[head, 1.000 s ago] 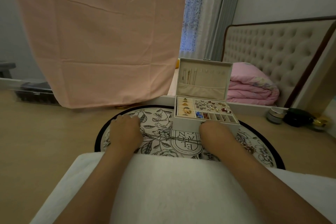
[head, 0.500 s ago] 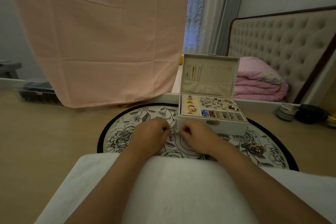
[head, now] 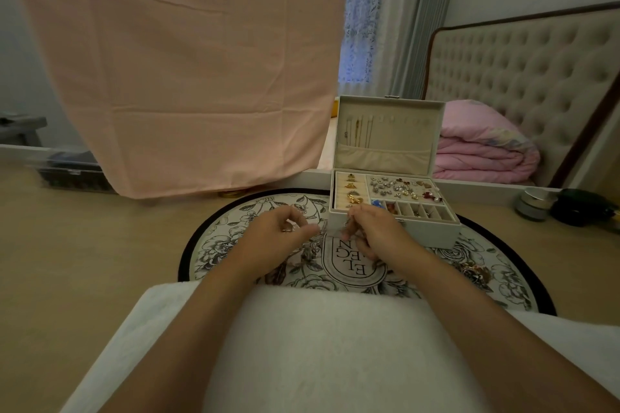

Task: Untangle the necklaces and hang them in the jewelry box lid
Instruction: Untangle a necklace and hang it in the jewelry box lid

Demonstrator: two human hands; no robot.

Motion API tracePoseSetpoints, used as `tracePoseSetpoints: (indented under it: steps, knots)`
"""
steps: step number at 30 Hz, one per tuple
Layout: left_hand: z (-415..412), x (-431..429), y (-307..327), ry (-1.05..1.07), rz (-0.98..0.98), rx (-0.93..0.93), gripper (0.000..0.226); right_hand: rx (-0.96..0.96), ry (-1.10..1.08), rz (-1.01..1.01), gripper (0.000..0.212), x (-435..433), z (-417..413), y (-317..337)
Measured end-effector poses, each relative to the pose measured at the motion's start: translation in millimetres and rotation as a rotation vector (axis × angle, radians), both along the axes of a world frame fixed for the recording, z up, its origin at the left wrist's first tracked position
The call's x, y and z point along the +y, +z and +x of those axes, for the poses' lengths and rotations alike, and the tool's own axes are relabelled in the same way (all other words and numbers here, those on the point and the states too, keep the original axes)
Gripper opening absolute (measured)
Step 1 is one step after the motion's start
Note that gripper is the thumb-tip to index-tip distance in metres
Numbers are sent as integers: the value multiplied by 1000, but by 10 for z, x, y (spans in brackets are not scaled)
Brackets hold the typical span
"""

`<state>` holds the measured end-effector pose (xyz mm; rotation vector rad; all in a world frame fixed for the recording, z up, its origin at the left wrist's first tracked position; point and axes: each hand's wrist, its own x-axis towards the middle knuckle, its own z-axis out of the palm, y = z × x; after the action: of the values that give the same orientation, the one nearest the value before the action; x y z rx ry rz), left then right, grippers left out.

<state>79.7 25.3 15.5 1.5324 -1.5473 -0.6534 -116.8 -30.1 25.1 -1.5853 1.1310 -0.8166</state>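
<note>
Pale, smooth wood flooring [head: 84, 261] fills the left of the view, with a creased, matte pink cloth [head: 188, 77] hanging down to it. On the floor lies a round mat [head: 228, 245] with a black rim and a grey flower print. Above it the left hand [head: 278, 238] has its fingers curled, pinching a small glinting part of a necklace [head: 289, 229]. The chain is too fine to trace. Just beside it the right hand [head: 375, 235] is curled too and appears to pinch the other end, close to the front of the jewelry box [head: 429, 231].

The box is rectangular, cream and soft-lined, and its tray holds rings and small shiny pieces. Its lid [head: 385, 157] stands upright with a fabric pocket. A few thin chains [head: 360, 131] already hang at the lid's left, while the hooks to the right look bare.

So the task seems partly done: one necklace is in hand, and a knotted gold-and-dark cluster [head: 473, 273] waits on the mat's right side. Farther right sit a puffy pink quilt [head: 479, 157], a tufted headboard [head: 520, 77] and a small round jar [head: 533, 204].
</note>
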Motion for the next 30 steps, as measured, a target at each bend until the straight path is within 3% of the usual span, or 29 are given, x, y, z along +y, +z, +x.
tracePoseSetpoints:
  steps: [2, 5, 10, 12, 16, 19, 21, 25, 28, 30]
  knots:
    - [55, 15, 26, 0, -20, -42, 19, 65, 4, -38, 33, 12, -14, 6]
    - [73, 11, -3, 6, -16, 65, 29, 129, 46, -84, 32, 35, -15, 5]
    - [30, -45, -44, -30, 94, 538, 37, 133, 106, -18, 28, 62, -31, 16]
    - [7, -32, -10, -74, 121, 579, 36, 124, 133, 15, 29, 69, -66, 49]
    - [41, 0, 37, 18, -10, 202, 35, 90, 143, -15, 32, 52, -113, 74]
    - [116, 22, 49, -42, -75, 53, 33, 52, 30, -109, 32, 10, -99, 32]
    - [144, 49, 77, -123, -44, 14, 32, 58, -13, -165, 29, -28, -91, 0]
    - [138, 69, 106, -251, 178, -312, 29, 168, 6, -251, 23, -57, -113, -36]
    - [110, 28, 62, -239, 248, -508, 59, 249, 40, -291, 23, -58, -143, -71]
    - [72, 11, 70, -219, 216, -525, 57, 255, 70, -299, 22, -64, -166, -82]
